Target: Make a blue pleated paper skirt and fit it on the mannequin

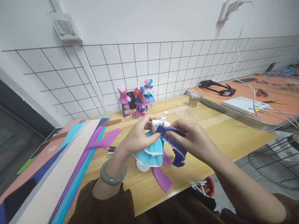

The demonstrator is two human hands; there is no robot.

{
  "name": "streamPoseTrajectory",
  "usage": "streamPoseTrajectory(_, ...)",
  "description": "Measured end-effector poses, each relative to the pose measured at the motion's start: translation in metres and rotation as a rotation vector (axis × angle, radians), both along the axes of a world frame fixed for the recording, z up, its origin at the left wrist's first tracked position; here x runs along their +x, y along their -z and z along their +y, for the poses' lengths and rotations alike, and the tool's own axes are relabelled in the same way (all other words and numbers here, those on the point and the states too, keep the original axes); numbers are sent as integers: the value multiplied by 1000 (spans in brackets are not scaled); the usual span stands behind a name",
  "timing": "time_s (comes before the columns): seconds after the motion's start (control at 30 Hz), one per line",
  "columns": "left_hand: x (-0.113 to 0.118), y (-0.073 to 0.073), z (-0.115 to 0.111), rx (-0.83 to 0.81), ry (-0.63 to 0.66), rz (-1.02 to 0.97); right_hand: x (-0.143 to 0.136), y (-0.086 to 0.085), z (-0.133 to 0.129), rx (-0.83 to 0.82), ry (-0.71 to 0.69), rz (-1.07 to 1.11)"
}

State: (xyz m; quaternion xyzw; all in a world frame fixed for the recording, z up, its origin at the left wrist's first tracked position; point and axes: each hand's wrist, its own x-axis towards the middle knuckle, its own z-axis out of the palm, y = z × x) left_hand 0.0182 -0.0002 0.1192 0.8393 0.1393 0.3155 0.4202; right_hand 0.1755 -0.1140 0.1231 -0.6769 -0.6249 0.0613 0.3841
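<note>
Pale wood-grain surface (203, 147) met white wall with black grid lines (174, 70). Tilted over it: small white plastic mannequin (156, 124) in turquoise tiered skirt (149, 158), left hand (139, 136) grip closed round torso; right hand (195, 137) grip pinched ruffled dark-blue, white-edged strip (177, 144) at chest.

readable text: none | white label (226, 93) on black strap (207, 84): too small to read

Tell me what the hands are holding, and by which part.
The left hand holds the dress form by its white upper part, thumb on the gathered end of the dark blue strip; the right hand pinches it near that end.
</note>
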Motion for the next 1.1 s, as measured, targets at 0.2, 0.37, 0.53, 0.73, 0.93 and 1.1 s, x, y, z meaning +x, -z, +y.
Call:
streamPoseTrajectory(0.2, 1, 1, -3, 31, -62, 16, -1, 1, 0, -10, -25, 22)
streamPoseTrajectory(0.37, 1, -1, -5, 37, -55, 13, -1, 1, 1, 0, 2, 14)
streamPoseTrajectory(0.53, 2, -1, -5, 26, -26, 4, -1, -1, 1, 16, 28, -29)
streamPoseTrajectory(0.73, 6, 0, -7, 29, -54, -15, -2, -2, -2, 39, 35, -49)
streamPoseTrajectory(0.93, 6, 0, -8, 59, -60, -18, -3, -3, -2, 34, 46, -39)
streamPoseTrajectory(1.1, 5, 1, -7, 62, -55, -17, -1, -4, -3, 17, 29, -28)
